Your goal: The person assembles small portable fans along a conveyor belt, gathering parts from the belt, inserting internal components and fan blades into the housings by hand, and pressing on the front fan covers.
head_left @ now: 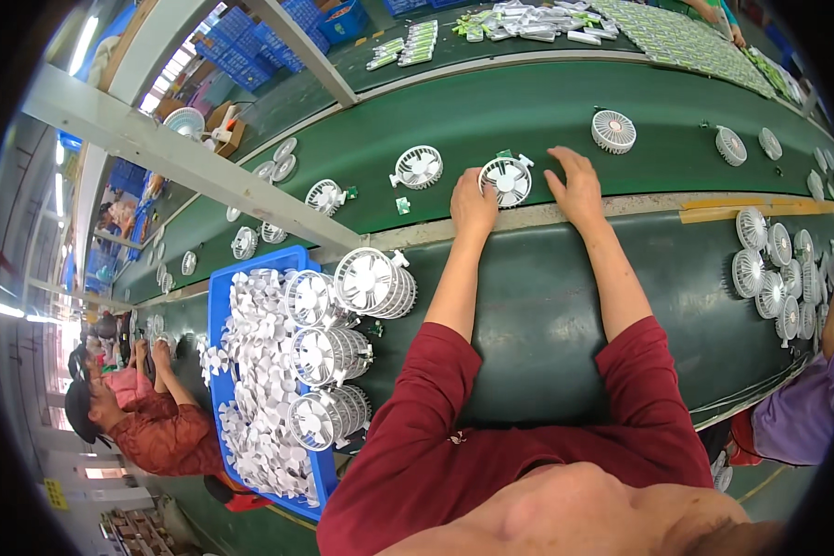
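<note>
On the green conveyor belt in front of me lies a round white fan housing (507, 182) with white blades showing inside its slatted ring. A small green circuit board (503, 155) sits at its far edge. My left hand (473, 206) grips the housing at its left side, thumb over the rim. To the right, my right hand (579, 190) is held over the belt's near edge, apart from the housing, its fingers spread and nothing in them. Farther left lies another bladed housing (419, 167). Beyond my right hand is a white slatted cover (613, 132).
At my left, a blue bin (218, 278) holds many white fan blades, with stacked bladed housings (372, 283) beside it. More housings (772, 269) are piled at right. A pale metal post (185, 171) slants across the left. Co-workers (157, 426) sit along the line.
</note>
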### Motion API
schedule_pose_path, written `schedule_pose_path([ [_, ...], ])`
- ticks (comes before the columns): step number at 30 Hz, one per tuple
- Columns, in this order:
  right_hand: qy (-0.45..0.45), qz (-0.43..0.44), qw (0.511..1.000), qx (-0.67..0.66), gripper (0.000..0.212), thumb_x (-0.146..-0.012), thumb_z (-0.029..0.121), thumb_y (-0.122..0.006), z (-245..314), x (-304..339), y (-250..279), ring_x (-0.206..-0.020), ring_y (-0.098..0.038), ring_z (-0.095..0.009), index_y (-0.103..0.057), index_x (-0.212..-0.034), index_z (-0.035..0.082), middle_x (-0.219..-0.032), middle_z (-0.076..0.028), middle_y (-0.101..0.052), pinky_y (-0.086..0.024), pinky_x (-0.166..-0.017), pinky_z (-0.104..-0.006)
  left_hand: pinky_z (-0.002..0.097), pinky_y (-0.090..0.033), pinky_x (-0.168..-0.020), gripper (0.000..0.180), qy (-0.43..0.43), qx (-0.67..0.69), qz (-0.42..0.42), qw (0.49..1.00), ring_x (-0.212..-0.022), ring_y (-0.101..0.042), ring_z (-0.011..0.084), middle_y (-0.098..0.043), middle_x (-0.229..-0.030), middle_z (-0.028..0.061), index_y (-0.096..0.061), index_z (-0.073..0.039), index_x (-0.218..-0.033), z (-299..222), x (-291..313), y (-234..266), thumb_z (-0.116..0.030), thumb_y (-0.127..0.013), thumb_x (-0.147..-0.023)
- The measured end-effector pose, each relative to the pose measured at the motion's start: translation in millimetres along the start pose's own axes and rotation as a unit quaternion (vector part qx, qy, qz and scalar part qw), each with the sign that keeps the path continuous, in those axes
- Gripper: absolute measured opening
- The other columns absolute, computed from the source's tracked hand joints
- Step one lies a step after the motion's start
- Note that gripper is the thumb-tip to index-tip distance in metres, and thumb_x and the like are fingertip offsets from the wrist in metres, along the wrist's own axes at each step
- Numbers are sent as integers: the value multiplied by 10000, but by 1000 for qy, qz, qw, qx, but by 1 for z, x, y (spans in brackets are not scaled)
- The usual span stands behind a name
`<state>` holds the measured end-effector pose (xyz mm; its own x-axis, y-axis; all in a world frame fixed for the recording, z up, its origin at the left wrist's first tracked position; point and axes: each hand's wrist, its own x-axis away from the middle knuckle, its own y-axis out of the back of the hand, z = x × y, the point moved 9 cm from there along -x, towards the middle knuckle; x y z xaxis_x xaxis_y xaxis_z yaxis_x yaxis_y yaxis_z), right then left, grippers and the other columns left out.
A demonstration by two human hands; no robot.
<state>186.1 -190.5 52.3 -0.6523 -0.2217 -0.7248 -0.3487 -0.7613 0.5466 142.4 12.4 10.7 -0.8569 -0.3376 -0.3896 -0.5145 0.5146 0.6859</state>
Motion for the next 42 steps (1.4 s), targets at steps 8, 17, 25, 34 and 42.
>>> schedule_pose_path([
  [8, -182, 168, 930, -270, 462, -814, 195, -704, 4, 11, -45, -698, -657, -189, -559, -1209, 5, -918, -140, -694, -512, -664, -305, 455, -477, -705, 179, -1, 129, -110, 985, -801, -634, 383, -646, -928, 193, -481, -25, -1068, -10, 11, 20, -140, -496, -931],
  [17, -214, 141, 888, -382, 372, -862, 170, -625, 32, -31, -93, -609, -598, -105, -575, -1167, -37, -746, -84, -644, -478, -516, -257, 282, -479, -700, 227, 75, 286, -121, 948, -850, -598, 173, -588, -1014, 100, -491, -26, -1136, 0, 87, 33, -71, -537, -918],
  [25, -37, 239, 970, -14, 510, -882, 406, -547, 28, -54, -199, -1057, -578, -402, -581, -1185, -2, -1121, -266, -607, -448, -911, -452, 365, -495, -687, 101, 8, 280, -32, 959, -853, -616, 292, -608, -937, 140, -585, -24, -934, -47, 131, 32, -27, -557, -837],
  [34, -69, 294, 944, -132, 287, -892, 189, -513, -11, -53, -213, -845, -643, -332, -636, -1080, 11, -921, -211, -665, -485, -769, -393, 436, -470, -707, 69, -32, 281, -55, 958, -807, -591, 347, -588, -850, 140, -578, -37, -863, -56, 132, 38, -50, -561, -797],
  [42, -194, 348, 844, -358, 256, -922, 160, -541, 74, -23, -164, -660, -562, -81, -645, -1077, -16, -819, -25, -642, -469, -548, -249, 444, -476, -716, 66, -23, 243, -52, 968, -820, -595, 347, -596, -843, 136, -585, -47, -860, -44, 129, 39, -68, -554, -806],
])
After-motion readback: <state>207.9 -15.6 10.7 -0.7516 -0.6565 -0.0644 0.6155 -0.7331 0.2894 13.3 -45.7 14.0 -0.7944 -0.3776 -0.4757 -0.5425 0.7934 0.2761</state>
